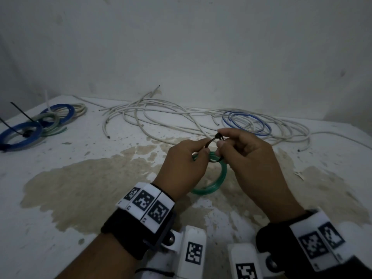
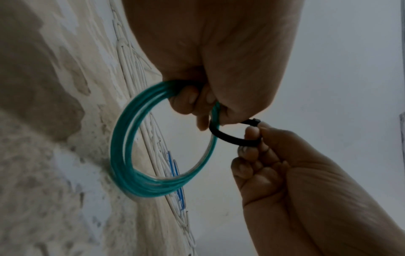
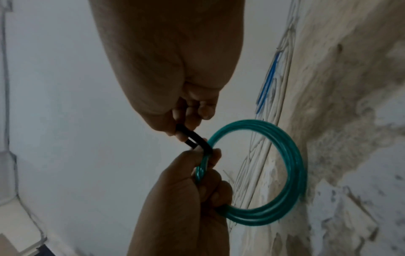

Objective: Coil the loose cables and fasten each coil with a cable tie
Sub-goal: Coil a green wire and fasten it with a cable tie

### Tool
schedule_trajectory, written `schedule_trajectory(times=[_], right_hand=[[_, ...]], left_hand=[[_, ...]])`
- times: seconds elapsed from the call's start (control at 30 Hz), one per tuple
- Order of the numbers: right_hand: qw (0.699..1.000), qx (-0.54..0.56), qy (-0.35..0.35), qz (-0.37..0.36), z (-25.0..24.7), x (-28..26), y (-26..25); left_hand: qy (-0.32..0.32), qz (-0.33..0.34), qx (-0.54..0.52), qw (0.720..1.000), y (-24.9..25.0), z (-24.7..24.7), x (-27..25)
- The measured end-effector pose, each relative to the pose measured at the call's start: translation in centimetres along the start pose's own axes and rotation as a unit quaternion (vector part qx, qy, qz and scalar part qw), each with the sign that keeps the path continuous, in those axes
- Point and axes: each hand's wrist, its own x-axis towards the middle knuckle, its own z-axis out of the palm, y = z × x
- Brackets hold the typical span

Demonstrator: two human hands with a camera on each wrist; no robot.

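No readable words, brand names or numbers appear in any view. The only printed marks are black-and-white square code patterns on the white blocks of the left wristband (image 1: 146, 204) at about 7 o'clock in the head view and of the right wristband (image 1: 320, 242) at about 5 o'clock, with more on the white camera housings (image 1: 193, 251) at 6 o'clock. Tiny marks under the codes are too small to read.

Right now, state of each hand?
Left hand: grips the green cable coil, also pinching the black cable tie.
Right hand: pinches the cable tie looped round the coil.
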Motion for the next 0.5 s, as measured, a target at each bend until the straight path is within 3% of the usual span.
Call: schedule_trajectory(times=[0.13, 0.3, 0.4, 0.5], right_hand=[[1.000, 0.005, 0.005, -0.023, 0.33, -0.40, -0.22], [0.999, -0.029, 0.005, -0.014, 0.33, -0.32, -0.24], [0.998, -0.070, -0.005, -0.007, 0.40, -0.20, 0.14], [0.996, -0.090, 0.012, -0.009, 0.39, -0.16, 0.50]], left_hand=[[-0.027, -0.017, 0.012, 0.999, 0.12, -0.06, -0.05], [0.000, 0.053, 0.034, 0.998, 0.25, -0.09, -0.23], [-0.018, 0.099, 0.076, 0.992, 0.43, 0.00, -0.39], [-0.014, 0.068, 0.028, 0.997, 0.38, 0.12, -0.44]])
